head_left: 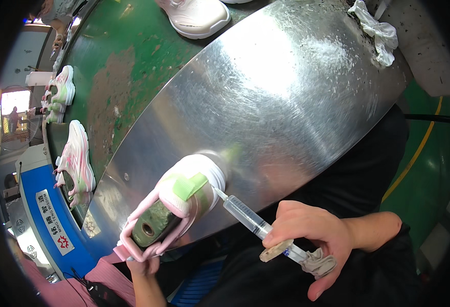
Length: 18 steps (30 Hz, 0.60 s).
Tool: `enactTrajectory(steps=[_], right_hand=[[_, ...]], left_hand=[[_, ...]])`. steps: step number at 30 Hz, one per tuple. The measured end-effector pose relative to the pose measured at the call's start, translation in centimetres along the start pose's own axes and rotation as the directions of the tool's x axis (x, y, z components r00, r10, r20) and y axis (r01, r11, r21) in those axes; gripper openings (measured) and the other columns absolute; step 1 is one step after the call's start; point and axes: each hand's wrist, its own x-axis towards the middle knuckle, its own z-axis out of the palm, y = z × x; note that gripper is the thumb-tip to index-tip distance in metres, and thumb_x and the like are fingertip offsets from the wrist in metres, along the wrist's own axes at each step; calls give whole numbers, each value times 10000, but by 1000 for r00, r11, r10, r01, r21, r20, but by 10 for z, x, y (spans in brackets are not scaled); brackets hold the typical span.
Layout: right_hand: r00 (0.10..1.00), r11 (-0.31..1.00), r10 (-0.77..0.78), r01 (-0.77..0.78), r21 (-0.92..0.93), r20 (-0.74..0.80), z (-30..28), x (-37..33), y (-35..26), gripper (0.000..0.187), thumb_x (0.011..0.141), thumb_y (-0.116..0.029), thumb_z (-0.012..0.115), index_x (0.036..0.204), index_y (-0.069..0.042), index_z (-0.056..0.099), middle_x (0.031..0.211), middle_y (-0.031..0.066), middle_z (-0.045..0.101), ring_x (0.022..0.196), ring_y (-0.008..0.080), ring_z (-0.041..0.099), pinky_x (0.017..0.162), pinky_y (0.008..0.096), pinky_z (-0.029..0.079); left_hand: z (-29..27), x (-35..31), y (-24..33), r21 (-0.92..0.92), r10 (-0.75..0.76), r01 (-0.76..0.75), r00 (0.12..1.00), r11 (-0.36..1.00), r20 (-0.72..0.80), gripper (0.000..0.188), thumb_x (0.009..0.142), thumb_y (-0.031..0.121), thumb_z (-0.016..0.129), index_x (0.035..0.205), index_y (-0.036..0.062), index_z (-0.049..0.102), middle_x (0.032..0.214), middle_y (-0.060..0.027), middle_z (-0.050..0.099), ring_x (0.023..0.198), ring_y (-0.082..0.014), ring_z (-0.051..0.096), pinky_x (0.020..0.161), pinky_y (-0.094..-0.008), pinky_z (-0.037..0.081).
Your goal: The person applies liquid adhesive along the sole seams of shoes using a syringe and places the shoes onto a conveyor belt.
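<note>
A pink and white sneaker [176, 199] with light green parts rests on the metal table, its toe pointing up and right. A dark green shoe last [156, 225] with a round hole fills its opening. At the heel end, my left hand [145, 267] grips the shoe from below; the shoe hides part of its fingers. My right hand [312, 222] is closed around a clear syringe [246, 217]. The syringe's tip meets the sneaker's side near the sole edge. Tan wrapping covers its flange, and a greyish wrapped cloth [318, 263] covers the plunger end.
Under the shoe lies a scratched, shiny metal table [204, 107]. Beyond it runs a worn green conveyor [133, 46] carrying similar sneakers [76, 158] and a pale shoe [197, 18]. A crumpled white cloth [376, 33] lies at the far right. Another person's hand [59, 30] shows at upper left.
</note>
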Motion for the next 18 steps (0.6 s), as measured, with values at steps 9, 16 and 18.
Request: enactTrajectory(steps=[9, 16, 18], right_hand=[[1000, 999, 7, -7, -51, 15, 8, -2, -7, 814, 642, -521, 791, 1204, 8, 532, 1021, 67, 648, 781, 168, 549, 677, 294, 331], [998, 987, -58, 55, -152, -16, 12, 1, -19, 750, 629, -530, 775, 1108, 8, 566, 922, 81, 631, 672, 219, 482, 631, 323, 354], [1000, 994, -8, 6, -107, -11, 15, -3, -20, 750, 650, -531, 770, 1133, 6, 566, 973, 90, 642, 712, 197, 506, 640, 306, 351]], left_hand=[[-9, -50, -31, -340, -198, 194, 980, 920, 24, 608, 808, -58, 570, 1345, 73, 316, 1336, -163, 428, 1209, -290, 470, 991, -394, 453], [1, -75, -46, -346, -242, 325, 934, 880, 261, 692, 770, 136, 633, 1380, 19, 328, 1348, -179, 444, 1235, -324, 447, 1042, -467, 365], [3, -76, -53, -294, -209, 279, 946, 914, 247, 709, 762, 129, 637, 1384, 19, 314, 1333, -174, 455, 1226, -323, 455, 1032, -473, 376]])
